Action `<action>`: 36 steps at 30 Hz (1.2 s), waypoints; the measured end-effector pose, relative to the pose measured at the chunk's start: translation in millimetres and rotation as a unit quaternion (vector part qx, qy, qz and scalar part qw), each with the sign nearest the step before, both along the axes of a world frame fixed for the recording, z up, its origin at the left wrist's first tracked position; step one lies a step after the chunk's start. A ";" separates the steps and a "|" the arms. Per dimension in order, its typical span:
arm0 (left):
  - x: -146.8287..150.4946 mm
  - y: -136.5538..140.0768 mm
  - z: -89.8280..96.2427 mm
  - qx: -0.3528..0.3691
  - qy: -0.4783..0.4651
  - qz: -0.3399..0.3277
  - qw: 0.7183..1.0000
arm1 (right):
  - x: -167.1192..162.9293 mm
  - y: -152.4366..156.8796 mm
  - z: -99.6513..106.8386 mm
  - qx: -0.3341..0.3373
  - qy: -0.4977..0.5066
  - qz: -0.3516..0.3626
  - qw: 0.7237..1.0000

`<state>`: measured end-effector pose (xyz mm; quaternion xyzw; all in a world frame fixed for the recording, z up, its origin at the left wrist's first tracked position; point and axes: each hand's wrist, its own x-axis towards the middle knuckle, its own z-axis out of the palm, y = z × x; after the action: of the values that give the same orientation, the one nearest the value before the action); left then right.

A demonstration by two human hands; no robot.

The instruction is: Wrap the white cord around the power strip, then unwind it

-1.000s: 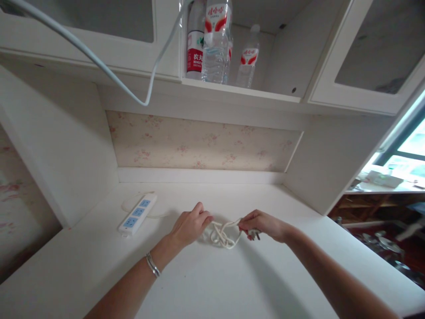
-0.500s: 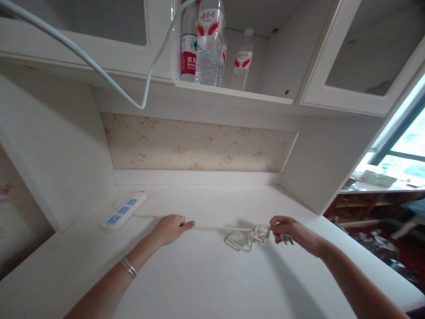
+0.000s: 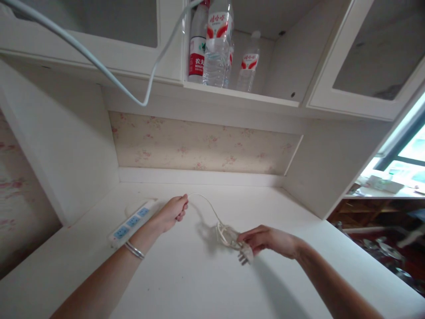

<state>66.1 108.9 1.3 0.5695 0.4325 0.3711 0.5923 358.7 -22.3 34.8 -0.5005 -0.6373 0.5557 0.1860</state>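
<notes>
A white power strip (image 3: 133,221) with blue sockets lies at the left of the white desk, partly hidden by my left forearm. My left hand (image 3: 174,212) is closed around its cord (image 3: 207,201), which arcs slackly over to the right. There the cord gathers into a tangled bundle (image 3: 226,235) above the desk. My right hand (image 3: 265,241) grips the bundle's right side together with the plug (image 3: 245,254), whose metal prongs point down and are slightly blurred.
Over the desk (image 3: 186,288) hangs a white cabinet with several plastic bottles (image 3: 217,48) on its open shelf. A thick white cable (image 3: 109,75) dangles at upper left. Side panels (image 3: 345,164) flank the desk; a window (image 3: 411,155) is at far right.
My right hand has moved left with the plug and bundle, and the taut cord now hangs in a slack arc. My left hand has risen slightly. The view has shifted a little.
</notes>
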 end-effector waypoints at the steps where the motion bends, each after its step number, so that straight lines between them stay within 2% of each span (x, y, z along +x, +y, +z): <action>1: 6.1 -2.7 3.6 -0.002 -0.023 -0.009 1.000 | -12.9 1.2 0.9 0.030 -0.028 0.036 0.999; 3: 16.9 -8.2 9.9 -0.003 -0.066 -0.024 0.998 | -38.0 3.4 0.7 0.149 -0.118 0.074 0.979; 5: 24.4 -12.7 13.2 -0.002 -0.114 -0.036 0.993 | -59.0 6.3 -2.1 0.267 -0.201 0.073 0.940; 7: 27.9 -15.7 12.4 -0.001 -0.163 -0.056 0.985 | -73.7 10.9 -6.8 0.306 -0.228 0.068 0.922; 10: 28.9 -18.4 4.4 -0.014 -0.202 -0.100 0.974 | -83.6 21.8 -15.4 0.282 -0.164 0.040 0.944; 14: 32.7 -22.4 -10.9 -0.024 -0.221 -0.150 0.963 | -85.9 39.1 -26.3 0.276 -0.039 -0.061 0.958; 17: 36.8 -26.9 -15.6 0.023 -0.191 -0.168 0.967 | -88.7 47.2 -32.7 0.259 0.024 -0.108 0.960; 20: 37.4 -34.2 -8.9 0.080 -0.123 -0.172 0.974 | -94.0 48.7 -34.2 0.245 0.062 -0.130 0.959; 24: 33.9 -47.2 4.5 0.193 -0.030 -0.225 0.955 | -101.1 44.9 -25.8 0.202 0.118 -0.143 0.962; 26: 33.3 -51.7 5.4 0.243 0.042 -0.211 0.946 | -103.3 43.2 -19.6 0.186 0.137 -0.138 0.963; 29: 35.7 -52.7 -1.7 0.298 0.139 -0.145 0.933 | -103.9 43.6 -14.4 0.192 0.121 -0.133 0.965; 31: 38.8 -50.2 -8.5 0.318 0.181 -0.124 0.922 | -103.2 46.5 -15.6 0.215 0.086 -0.152 0.961; 36: 44.6 -44.6 -17.2 0.349 0.241 -0.105 0.900 | -104.1 55.6 -26.3 0.284 -0.020 -0.242 0.928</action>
<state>110.7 64.3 -15.9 0.8538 0.3427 0.2851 0.2690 254.6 33.3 8.6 -0.5767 -0.6312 0.2797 0.4368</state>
